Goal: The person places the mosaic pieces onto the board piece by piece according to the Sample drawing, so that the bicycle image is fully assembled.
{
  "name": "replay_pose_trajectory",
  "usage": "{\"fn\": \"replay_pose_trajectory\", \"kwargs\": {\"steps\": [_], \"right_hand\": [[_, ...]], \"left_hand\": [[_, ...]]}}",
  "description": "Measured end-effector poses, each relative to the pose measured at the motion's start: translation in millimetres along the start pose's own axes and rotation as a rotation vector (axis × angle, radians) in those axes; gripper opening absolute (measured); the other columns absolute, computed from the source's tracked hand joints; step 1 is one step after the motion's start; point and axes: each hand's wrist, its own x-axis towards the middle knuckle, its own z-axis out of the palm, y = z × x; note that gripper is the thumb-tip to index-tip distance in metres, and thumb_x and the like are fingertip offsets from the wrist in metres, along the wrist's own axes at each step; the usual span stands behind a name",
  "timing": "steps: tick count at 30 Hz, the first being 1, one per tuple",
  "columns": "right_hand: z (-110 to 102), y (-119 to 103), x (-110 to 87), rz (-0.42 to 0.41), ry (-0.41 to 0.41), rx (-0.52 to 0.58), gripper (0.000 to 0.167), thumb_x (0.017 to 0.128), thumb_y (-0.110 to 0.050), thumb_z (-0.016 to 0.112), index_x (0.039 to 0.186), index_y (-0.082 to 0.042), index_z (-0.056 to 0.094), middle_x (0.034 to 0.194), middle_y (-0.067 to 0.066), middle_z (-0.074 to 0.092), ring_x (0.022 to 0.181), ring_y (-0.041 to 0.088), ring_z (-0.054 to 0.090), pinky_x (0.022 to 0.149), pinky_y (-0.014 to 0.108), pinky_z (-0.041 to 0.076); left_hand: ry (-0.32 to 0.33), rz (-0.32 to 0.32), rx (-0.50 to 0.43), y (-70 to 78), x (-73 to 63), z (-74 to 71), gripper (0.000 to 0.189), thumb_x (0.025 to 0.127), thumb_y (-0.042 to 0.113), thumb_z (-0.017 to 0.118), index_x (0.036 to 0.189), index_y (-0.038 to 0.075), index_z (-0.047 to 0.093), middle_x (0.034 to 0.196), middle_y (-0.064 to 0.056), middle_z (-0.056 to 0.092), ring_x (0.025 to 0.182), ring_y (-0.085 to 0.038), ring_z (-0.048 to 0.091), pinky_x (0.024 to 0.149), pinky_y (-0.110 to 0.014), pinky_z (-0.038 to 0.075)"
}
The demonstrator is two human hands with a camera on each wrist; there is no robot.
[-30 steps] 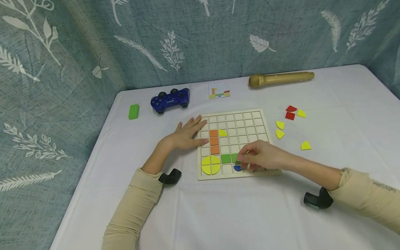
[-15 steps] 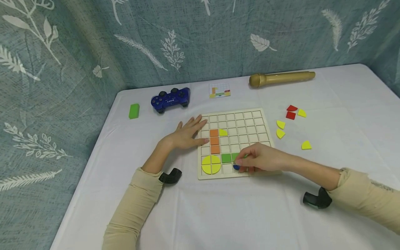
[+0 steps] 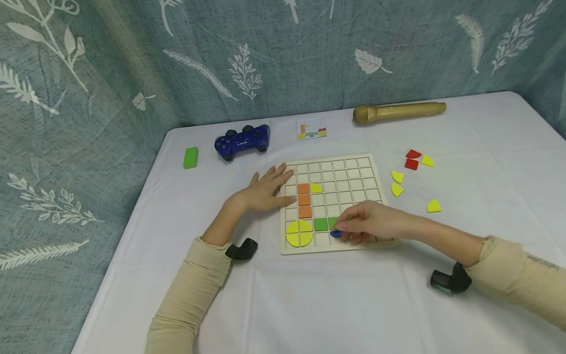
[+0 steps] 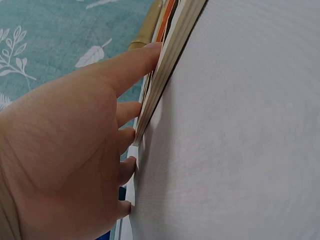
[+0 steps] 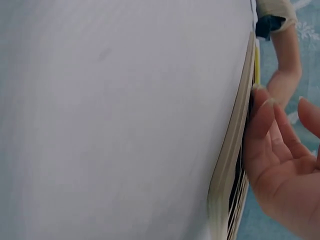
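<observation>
On a pale wooden grid board (image 3: 340,184) lie orange squares (image 3: 304,200), a yellow circle of quarter pieces (image 3: 299,233), another yellow quarter (image 3: 316,188) and green squares (image 3: 321,224). My right hand (image 3: 369,221) leans over the front of the board, thumb and fingers curled at a blue rounded piece (image 3: 336,234) just below the green row, hiding part of it. In the right wrist view its fingertips (image 5: 262,117) come right to the board's face. My left hand (image 3: 264,191) rests with spread, straight fingers on the board's left edge; the left wrist view shows its thumb (image 4: 145,57) there.
Right of the board lie red pieces (image 3: 411,164) and loose yellow quarters (image 3: 397,190). Along the back stand a blue game controller (image 3: 242,141), a small pattern card (image 3: 311,129) and a gold microphone (image 3: 398,112). A green block (image 3: 190,158) sits at the far left.
The right hand and the blue piece have shifted slightly, first left, then a little back toward the green row. The left hand keeps its place on the board's edge.
</observation>
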Motion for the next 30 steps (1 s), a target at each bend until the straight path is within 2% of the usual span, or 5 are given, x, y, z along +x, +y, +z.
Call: {"fn": "replay_pose_trajectory", "kwargs": {"steps": [7, 11, 16, 22, 30], "right_hand": [[-23, 11, -9.8, 0.001, -0.063, 0.096, 0.035, 0.097, -0.031, 0.057, 0.116, -0.002, 0.064, 0.097, 0.013, 0.066, 0.081, 0.023, 0.061, 0.069, 0.028, 0.053], [-40, 16, -17.4, 0.001, -0.064, 0.130, 0.037, 0.099, -0.025, 0.055, 0.123, 0.003, 0.059, 0.103, 0.015, 0.065, 0.084, 0.023, 0.061, 0.073, 0.029, 0.053], [-64, 25, -26.9, 0.007, 0.006, 0.154, 0.041, 0.099, -0.019, 0.054, 0.130, 0.008, 0.051, 0.109, 0.016, 0.064, 0.092, 0.024, 0.062, 0.081, 0.031, 0.052], [-88, 37, -39.7, 0.060, 0.097, 0.151, 0.047, 0.098, -0.017, 0.055, 0.135, 0.009, 0.045, 0.119, 0.016, 0.060, 0.100, 0.022, 0.061, 0.086, 0.031, 0.051], [-107, 51, -49.1, 0.087, 0.229, 0.138, 0.050, 0.100, -0.021, 0.053, 0.136, 0.011, 0.040, 0.118, 0.014, 0.060, 0.098, 0.014, 0.062, 0.085, 0.027, 0.051]], "left_hand": [[0.004, 0.007, 0.002, -0.6, 1.7, 0.9, 0.080, 0.094, 0.052, 0.050, 0.155, 0.017, 0.011, 0.159, -0.004, -0.004, 0.144, -0.027, -0.006, 0.109, -0.054, -0.012], [0.002, 0.001, -0.004, 0.0, 1.3, 0.4, 0.081, 0.094, 0.052, 0.051, 0.155, 0.018, 0.011, 0.159, -0.003, -0.004, 0.144, -0.026, -0.006, 0.109, -0.053, -0.012], [0.000, 0.001, -0.002, -0.5, 1.2, 0.6, 0.081, 0.094, 0.052, 0.051, 0.155, 0.018, 0.010, 0.159, -0.003, -0.004, 0.144, -0.026, -0.006, 0.109, -0.054, -0.012], [-0.003, -0.003, -0.006, 0.1, -0.2, 0.1, 0.080, 0.094, 0.052, 0.051, 0.155, 0.018, 0.010, 0.159, -0.003, -0.004, 0.144, -0.026, -0.007, 0.109, -0.054, -0.012], [0.005, 0.002, 0.000, -1.4, 0.4, 0.8, 0.080, 0.094, 0.052, 0.050, 0.155, 0.018, 0.010, 0.159, -0.004, -0.004, 0.144, -0.026, -0.007, 0.109, -0.054, -0.012]]}}
